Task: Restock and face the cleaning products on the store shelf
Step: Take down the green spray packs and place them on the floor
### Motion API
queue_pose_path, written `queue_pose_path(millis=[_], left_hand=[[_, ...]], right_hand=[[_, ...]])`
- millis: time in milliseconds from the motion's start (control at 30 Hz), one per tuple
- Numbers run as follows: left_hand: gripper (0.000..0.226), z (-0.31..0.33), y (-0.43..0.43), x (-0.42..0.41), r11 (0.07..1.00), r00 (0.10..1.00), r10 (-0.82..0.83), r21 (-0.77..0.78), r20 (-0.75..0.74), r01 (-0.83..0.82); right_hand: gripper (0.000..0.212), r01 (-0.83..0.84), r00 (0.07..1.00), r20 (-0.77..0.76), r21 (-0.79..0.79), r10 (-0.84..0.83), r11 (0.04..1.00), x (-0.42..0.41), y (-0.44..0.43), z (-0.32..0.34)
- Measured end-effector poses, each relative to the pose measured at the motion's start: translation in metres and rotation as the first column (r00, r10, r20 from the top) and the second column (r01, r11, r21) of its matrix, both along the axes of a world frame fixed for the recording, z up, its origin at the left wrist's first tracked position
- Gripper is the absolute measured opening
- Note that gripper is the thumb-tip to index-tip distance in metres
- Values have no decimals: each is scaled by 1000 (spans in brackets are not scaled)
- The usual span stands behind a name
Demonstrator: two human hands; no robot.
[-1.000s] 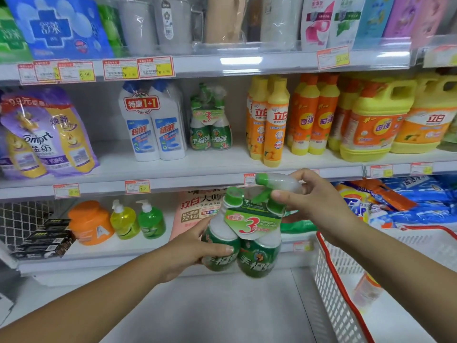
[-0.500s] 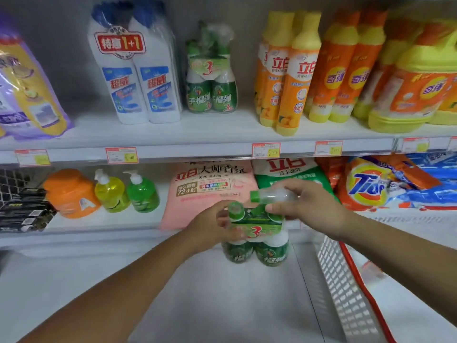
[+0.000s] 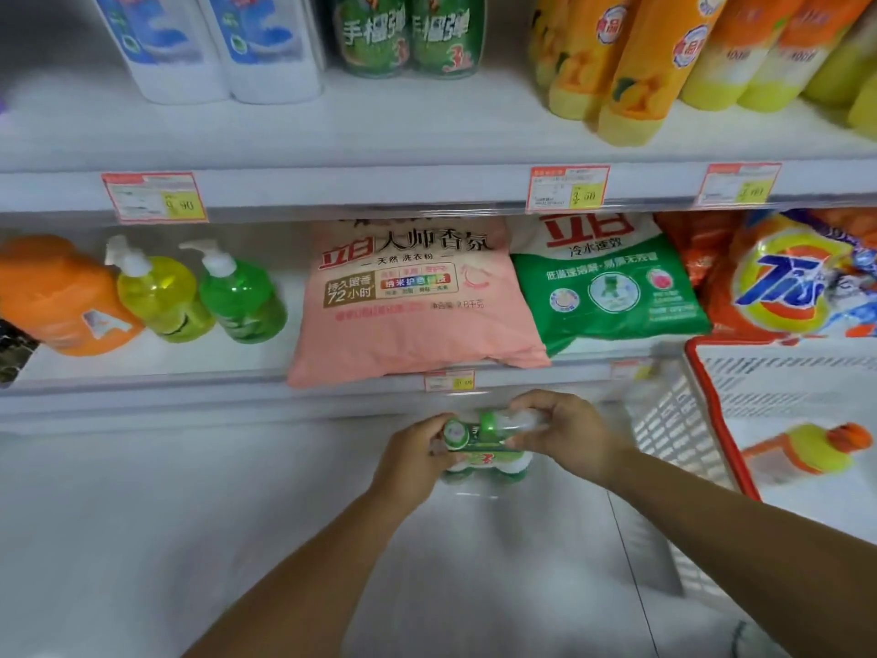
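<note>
A green twin pack of spray cleaner bottles (image 3: 484,463) is low down, just above the white floor, below the lowest shelf's edge. My left hand (image 3: 413,460) grips its left side. My right hand (image 3: 564,432) curls round the clear spray head on top. A matching green twin pack (image 3: 410,35) stands on the upper shelf (image 3: 332,187) between white-and-blue bottles (image 3: 213,45) and yellow-orange dish soap bottles (image 3: 631,73).
The lower shelf holds an orange jug (image 3: 57,296), yellow (image 3: 161,299) and green pump bottles (image 3: 242,301), a pink powder bag (image 3: 408,306), a green bag (image 3: 607,287) and Tide bags (image 3: 783,277). A white basket with a red rim (image 3: 702,372) at right holds a yellow-orange bottle (image 3: 816,451).
Both hands have carried the green twin pack down from chest height to near the floor. The view has tilted down and moved closer to the shelves.
</note>
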State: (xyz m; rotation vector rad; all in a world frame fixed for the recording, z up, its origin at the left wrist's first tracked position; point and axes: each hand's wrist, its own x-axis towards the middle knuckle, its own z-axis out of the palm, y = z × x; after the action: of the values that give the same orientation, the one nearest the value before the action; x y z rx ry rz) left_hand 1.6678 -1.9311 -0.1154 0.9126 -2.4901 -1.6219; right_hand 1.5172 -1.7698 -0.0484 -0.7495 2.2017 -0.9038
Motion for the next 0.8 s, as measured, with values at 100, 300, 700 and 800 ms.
queue_pose_path(millis=[100,300,700,800], left_hand=[[52,-1,-3,2,997,994,-61,-41,94,65],[42,87,-34,-8,946,967,-219,-214,127,243],[64,249,-149,-41,548,960,-40,-809,-278,-212],[65,235,-163,-46,456,950,-61,-855,-306,-247]], right_hand=[[37,-39,999,9,66,39,997,1,3,-14],[45,-87,993,82,81,80,993,4,-6,24],[26,-70,914,-377,-509,-149,858,-21,-126,236],[59,-10,885,-420,-448,-201,894,-44,-166,252]])
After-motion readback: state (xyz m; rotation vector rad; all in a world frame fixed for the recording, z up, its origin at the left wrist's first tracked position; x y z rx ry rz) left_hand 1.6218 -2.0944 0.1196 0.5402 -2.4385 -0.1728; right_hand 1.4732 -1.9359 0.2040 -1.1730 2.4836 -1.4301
